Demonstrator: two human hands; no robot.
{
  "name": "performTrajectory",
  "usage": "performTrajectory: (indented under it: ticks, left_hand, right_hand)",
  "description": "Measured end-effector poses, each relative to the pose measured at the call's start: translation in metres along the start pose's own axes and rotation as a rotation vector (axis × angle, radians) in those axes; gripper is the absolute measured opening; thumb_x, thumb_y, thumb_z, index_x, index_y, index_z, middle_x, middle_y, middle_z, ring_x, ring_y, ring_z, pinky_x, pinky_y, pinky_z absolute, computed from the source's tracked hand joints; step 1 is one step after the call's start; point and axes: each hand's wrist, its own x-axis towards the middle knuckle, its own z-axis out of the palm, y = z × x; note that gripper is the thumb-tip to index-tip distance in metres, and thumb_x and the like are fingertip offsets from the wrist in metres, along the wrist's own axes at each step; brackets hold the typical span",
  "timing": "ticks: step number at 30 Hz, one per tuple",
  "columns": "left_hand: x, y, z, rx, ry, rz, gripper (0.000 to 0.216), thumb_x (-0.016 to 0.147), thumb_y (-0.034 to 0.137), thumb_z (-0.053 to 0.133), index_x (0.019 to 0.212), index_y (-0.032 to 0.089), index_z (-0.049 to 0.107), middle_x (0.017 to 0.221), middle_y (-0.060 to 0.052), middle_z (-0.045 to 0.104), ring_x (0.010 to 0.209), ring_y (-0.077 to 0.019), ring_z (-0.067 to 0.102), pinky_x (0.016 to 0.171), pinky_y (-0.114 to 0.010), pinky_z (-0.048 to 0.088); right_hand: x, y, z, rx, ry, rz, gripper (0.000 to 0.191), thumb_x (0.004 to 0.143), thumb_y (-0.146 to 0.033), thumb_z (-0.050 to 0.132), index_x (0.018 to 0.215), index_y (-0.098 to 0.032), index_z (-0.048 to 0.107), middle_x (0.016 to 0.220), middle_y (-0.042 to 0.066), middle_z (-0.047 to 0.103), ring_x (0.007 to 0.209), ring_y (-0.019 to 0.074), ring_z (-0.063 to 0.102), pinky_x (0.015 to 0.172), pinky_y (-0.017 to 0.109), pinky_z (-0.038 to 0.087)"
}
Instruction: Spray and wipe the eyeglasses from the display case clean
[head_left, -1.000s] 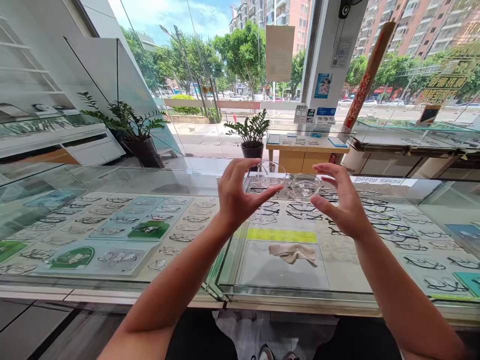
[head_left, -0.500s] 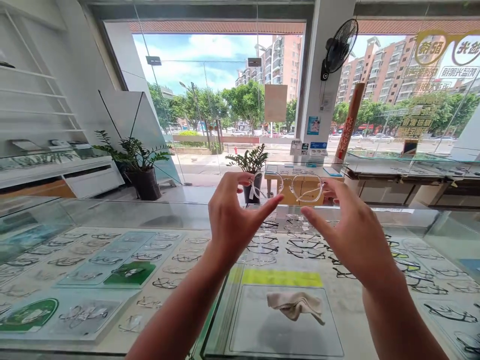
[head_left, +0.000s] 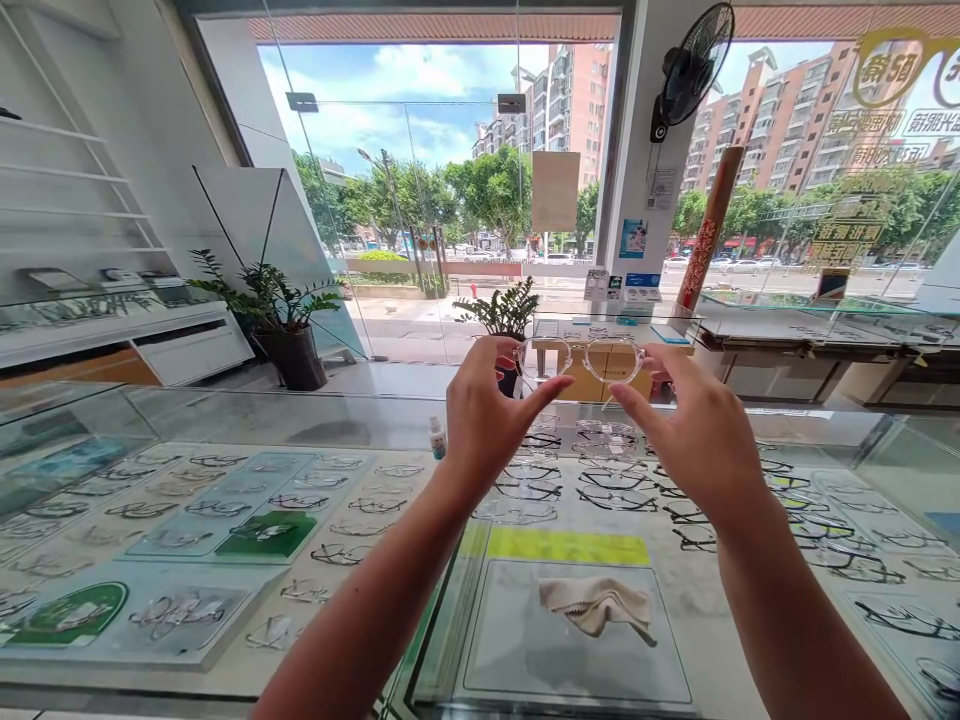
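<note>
A pair of clear-framed eyeglasses (head_left: 613, 361) is held up in front of me, above the glass display counter. At its left end, the fingers of my left hand (head_left: 491, 420) grip the frame, with the thumb stretched under the left lens. My right hand (head_left: 697, 425) holds the opposite end, its thumb below the right lens. Both lenses are see-through, and the temples are hard to make out. On the counter below lies a crumpled beige cleaning cloth (head_left: 598, 604), resting on a clear mat (head_left: 517, 660) and touched by neither hand.
Rows of eyeglasses (head_left: 611, 485) show through the glass counter (head_left: 375, 410). A small spray bottle (head_left: 437, 440) stands beyond my left wrist. Farther off are potted plants (head_left: 289, 340), a wooden-fronted display table (head_left: 619, 370) and a wall fan (head_left: 694, 70).
The eyeglasses have tilted, so the lenses look rounder and the temples show less. My left hand has shifted slightly right, and the spray bottle has come into view beside it.
</note>
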Motion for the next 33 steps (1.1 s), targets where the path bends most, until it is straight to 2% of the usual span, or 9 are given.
performTrajectory:
  ticks: [7, 12, 20, 24, 28, 33]
  left_hand:
    - [0.0, -0.002, 0.003, -0.032, -0.075, -0.025, 0.059, 0.082, 0.068, 0.084, 0.112, 0.021, 0.065, 0.107, -0.007, 0.075, 0.083, -0.0193, 0.069, 0.073, -0.036, 0.057]
    - [-0.002, -0.005, 0.008, -0.025, -0.013, -0.021, 0.061, 0.082, 0.068, 0.084, 0.116, 0.021, 0.068, 0.108, -0.007, 0.072, 0.087, -0.0198, 0.068, 0.073, -0.036, 0.055]
    - [-0.004, -0.02, 0.023, -0.132, 0.007, -0.033, 0.058, 0.086, 0.062, 0.084, 0.125, 0.022, 0.069, 0.113, -0.008, 0.072, 0.099, -0.0216, 0.07, 0.079, -0.036, 0.06]
    - [-0.006, -0.026, 0.028, -0.162, 0.029, -0.032, 0.064, 0.085, 0.062, 0.085, 0.131, 0.022, 0.065, 0.117, -0.01, 0.073, 0.104, -0.023, 0.072, 0.081, -0.037, 0.061]
    - [-0.006, -0.024, 0.027, -0.175, 0.043, -0.017, 0.059, 0.085, 0.058, 0.086, 0.127, 0.021, 0.065, 0.119, -0.009, 0.074, 0.105, -0.0224, 0.074, 0.082, -0.036, 0.06]
    - [-0.007, -0.016, 0.023, -0.129, 0.087, 0.069, 0.053, 0.088, 0.055, 0.085, 0.125, 0.021, 0.068, 0.114, -0.008, 0.074, 0.101, -0.0212, 0.073, 0.083, -0.036, 0.059]
  right_hand:
    - [0.006, 0.009, 0.002, 0.03, -0.055, 0.065, 0.054, 0.098, -0.059, 0.069, 0.137, -0.023, 0.068, 0.118, 0.017, 0.08, 0.104, 0.0397, 0.076, 0.089, 0.059, 0.056]
    - [0.008, 0.009, 0.006, 0.094, -0.089, 0.113, 0.054, 0.096, -0.061, 0.07, 0.135, -0.023, 0.066, 0.116, 0.016, 0.081, 0.104, 0.039, 0.076, 0.091, 0.06, 0.057]
    - [0.008, 0.006, 0.011, 0.05, -0.01, 0.067, 0.046, 0.098, -0.052, 0.072, 0.135, -0.025, 0.069, 0.118, 0.015, 0.081, 0.105, 0.0383, 0.077, 0.09, 0.058, 0.057]
    - [0.008, 0.008, 0.014, 0.021, 0.007, 0.062, 0.047, 0.098, -0.049, 0.073, 0.137, -0.022, 0.069, 0.117, 0.017, 0.081, 0.102, 0.0373, 0.077, 0.089, 0.058, 0.058]
    - [0.009, 0.009, 0.015, 0.026, -0.002, 0.082, 0.048, 0.099, -0.047, 0.071, 0.139, -0.021, 0.067, 0.12, 0.018, 0.081, 0.104, 0.0386, 0.077, 0.09, 0.059, 0.057]
    - [0.011, 0.012, 0.015, 0.061, -0.048, 0.115, 0.05, 0.1, -0.044, 0.068, 0.143, -0.02, 0.065, 0.126, 0.018, 0.081, 0.105, 0.0397, 0.077, 0.093, 0.062, 0.057]
